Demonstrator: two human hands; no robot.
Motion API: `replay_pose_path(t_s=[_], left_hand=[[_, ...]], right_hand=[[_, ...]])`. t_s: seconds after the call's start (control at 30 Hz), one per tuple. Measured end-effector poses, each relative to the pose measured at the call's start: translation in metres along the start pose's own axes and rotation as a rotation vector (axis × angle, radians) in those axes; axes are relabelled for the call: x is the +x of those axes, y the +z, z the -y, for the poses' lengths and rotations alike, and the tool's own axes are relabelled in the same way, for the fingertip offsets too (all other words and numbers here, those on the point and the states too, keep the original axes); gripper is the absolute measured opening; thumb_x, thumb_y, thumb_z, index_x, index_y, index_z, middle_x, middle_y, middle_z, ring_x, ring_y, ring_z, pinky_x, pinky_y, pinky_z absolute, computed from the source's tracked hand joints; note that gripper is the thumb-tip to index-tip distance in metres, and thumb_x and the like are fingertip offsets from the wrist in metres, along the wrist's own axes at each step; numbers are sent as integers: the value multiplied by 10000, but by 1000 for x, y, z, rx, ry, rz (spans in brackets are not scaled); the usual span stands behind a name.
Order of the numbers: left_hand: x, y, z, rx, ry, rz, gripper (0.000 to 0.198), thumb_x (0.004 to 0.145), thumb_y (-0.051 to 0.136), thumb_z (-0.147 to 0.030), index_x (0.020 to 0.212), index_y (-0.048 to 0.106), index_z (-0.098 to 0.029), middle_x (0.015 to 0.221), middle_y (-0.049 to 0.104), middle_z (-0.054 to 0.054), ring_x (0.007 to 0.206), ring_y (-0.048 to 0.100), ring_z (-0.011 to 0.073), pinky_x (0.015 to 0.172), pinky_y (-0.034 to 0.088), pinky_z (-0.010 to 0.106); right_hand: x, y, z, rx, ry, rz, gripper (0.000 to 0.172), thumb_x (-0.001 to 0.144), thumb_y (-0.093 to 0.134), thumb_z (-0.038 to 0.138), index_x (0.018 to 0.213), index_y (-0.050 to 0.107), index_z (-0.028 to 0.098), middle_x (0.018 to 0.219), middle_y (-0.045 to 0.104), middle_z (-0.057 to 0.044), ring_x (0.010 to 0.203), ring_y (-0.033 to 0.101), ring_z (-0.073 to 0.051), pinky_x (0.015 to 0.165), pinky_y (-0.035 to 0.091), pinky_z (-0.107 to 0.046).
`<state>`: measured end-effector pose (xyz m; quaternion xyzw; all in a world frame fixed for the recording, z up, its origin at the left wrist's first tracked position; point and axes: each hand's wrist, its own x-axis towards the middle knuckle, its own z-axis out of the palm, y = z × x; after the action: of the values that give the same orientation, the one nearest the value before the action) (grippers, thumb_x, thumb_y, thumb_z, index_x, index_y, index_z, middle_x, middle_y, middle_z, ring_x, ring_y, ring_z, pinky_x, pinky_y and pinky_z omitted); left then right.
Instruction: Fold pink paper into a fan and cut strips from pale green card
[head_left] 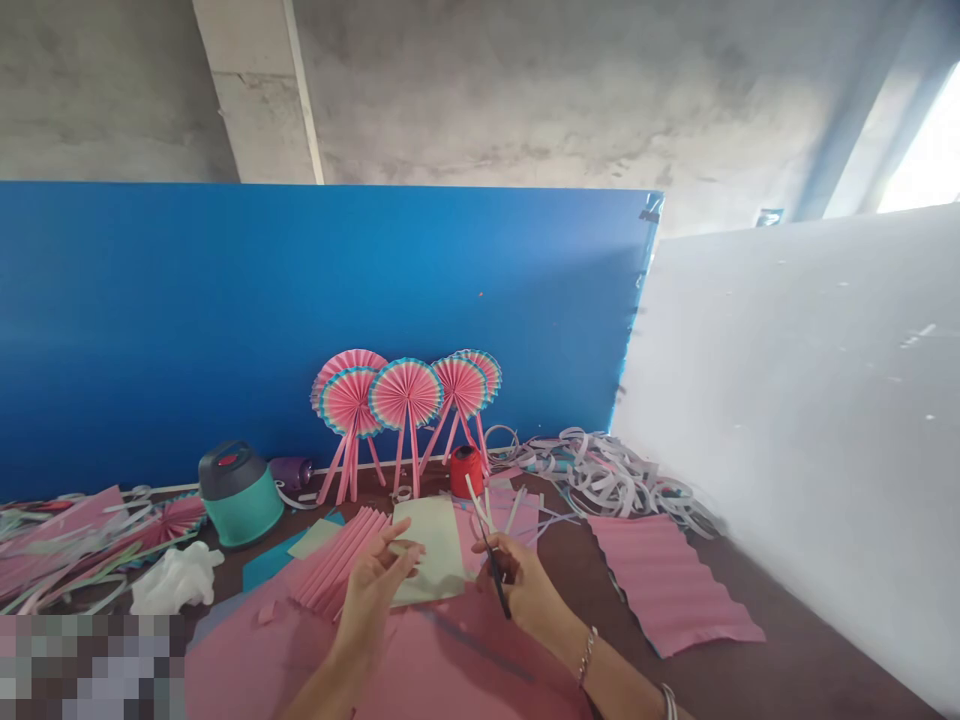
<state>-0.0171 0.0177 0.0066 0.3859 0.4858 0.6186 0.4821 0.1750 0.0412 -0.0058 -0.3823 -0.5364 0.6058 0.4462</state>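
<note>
My left hand (382, 572) is closed in a pinch on a small pale strip of paper (405, 549), partly covered by the fingers. It hovers over the left edge of a pale yellow-green paper sheet (435, 560). To the right of that sheet, my right hand (521, 580) grips slim black scissors (493, 568), whose tip points up and away; the fingers hide part of them. Pleated pink paper (352, 560) lies beside my left hand. Several narrow paper strips (514, 510) rest on pink paper beyond my right hand.
Several pink folded-paper fans (406, 394) lean against the blue partition (187, 300). A teal and dark container (241, 500), a red round object (466, 470) and a purple cylinder (290, 471) stand around. Paper strips (600, 465) pile up at right, near creased pink paper (667, 580).
</note>
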Motion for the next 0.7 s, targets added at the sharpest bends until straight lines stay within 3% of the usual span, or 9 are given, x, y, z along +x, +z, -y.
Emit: replay_pose_path(t_s=[0.13, 0.23, 0.4, 0.7], left_hand=[[-9, 6, -2, -285, -141, 142, 628, 625, 746, -341, 1202, 530, -218, 1105, 647, 96, 1044, 585, 230, 878, 461, 340], [-14, 10, -2, -343, -195, 222, 583, 633, 750, -319, 1174, 557, -219, 1176, 624, 94, 1138, 533, 230, 974, 408, 344], [-12, 14, 6, -122, -300, 212, 488, 597, 751, -443, 990, 659, -171, 988, 708, 123, 959, 645, 255, 876, 478, 364], [-10, 18, 21, 28, -281, 193, 507, 493, 752, -555, 758, 673, -129, 771, 732, 126, 744, 690, 254, 651, 536, 326]], right_hand=[[1, -1, 0, 26, -18, -19, 336, 510, 572, 161, 838, 517, 205, 490, 495, 73, 469, 430, -102, 430, 263, -197], [1, -1, -1, 23, -29, -23, 324, 516, 582, 170, 831, 518, 205, 480, 472, 79, 463, 404, -93, 435, 253, -201], [1, 1, -3, -11, -39, -20, 294, 542, 616, 224, 814, 505, 208, 482, 434, 85, 456, 355, -80, 451, 230, -214], [-3, 8, -2, 21, -43, 49, 325, 557, 639, 236, 848, 499, 204, 499, 410, 92, 459, 327, -70, 464, 225, -217]])
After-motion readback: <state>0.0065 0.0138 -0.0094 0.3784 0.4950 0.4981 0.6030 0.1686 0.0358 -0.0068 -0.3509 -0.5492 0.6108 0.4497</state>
